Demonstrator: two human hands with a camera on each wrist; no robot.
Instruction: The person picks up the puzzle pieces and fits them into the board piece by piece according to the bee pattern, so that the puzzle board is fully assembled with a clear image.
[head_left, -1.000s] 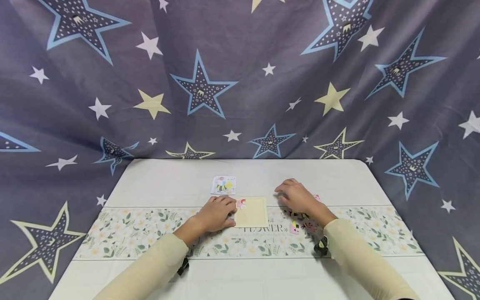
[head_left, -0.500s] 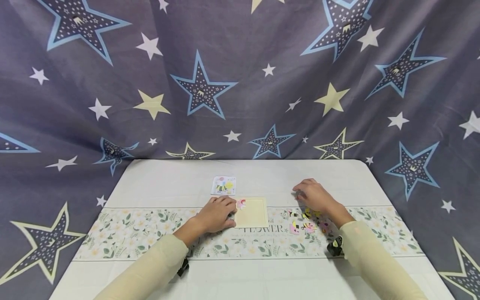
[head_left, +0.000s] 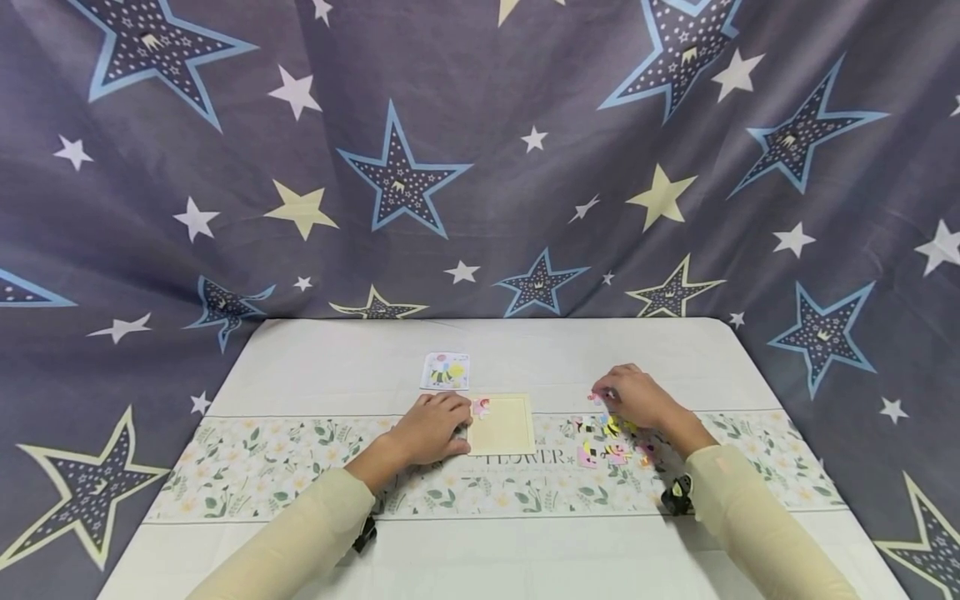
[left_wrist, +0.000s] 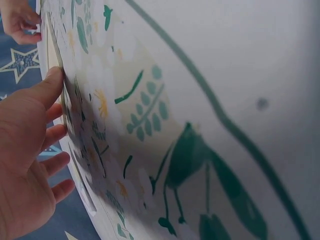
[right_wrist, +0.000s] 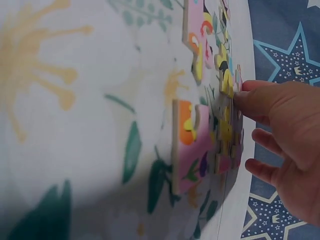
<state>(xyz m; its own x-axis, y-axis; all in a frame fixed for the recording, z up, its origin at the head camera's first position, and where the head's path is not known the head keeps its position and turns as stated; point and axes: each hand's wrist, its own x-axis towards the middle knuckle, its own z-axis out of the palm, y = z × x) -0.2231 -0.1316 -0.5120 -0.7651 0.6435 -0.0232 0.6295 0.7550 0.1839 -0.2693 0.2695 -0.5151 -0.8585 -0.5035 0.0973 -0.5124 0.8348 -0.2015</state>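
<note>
A cream puzzle tray (head_left: pixel 502 427) lies on the table, with one pink-and-red puzzle piece (head_left: pixel 481 407) in its upper left corner. My left hand (head_left: pixel 431 427) rests against the tray's left side; in the left wrist view its thumb (left_wrist: pixel 52 82) touches the tray's edge and the other fingers are spread loosely. Beyond the other loose pieces, my right hand (head_left: pixel 637 396) pinches a small pink puzzle piece (head_left: pixel 595 398) between thumb and index finger. Several loose puzzle pieces (head_left: pixel 617 454) in pink, yellow and black lie just nearer me than that hand; its wrist partly covers some.
Behind the tray lies a picture card (head_left: pixel 446 372) showing a bee. The white tablecloth (head_left: pixel 525 550) carries a flower-printed band with lettering. A dark curtain (head_left: pixel 480 167) with stars hangs around the table's back and sides.
My right hand has moved to the right, away from the tray's side, and now pinches a pink puzzle piece. The left hand and tray have stayed in place.
</note>
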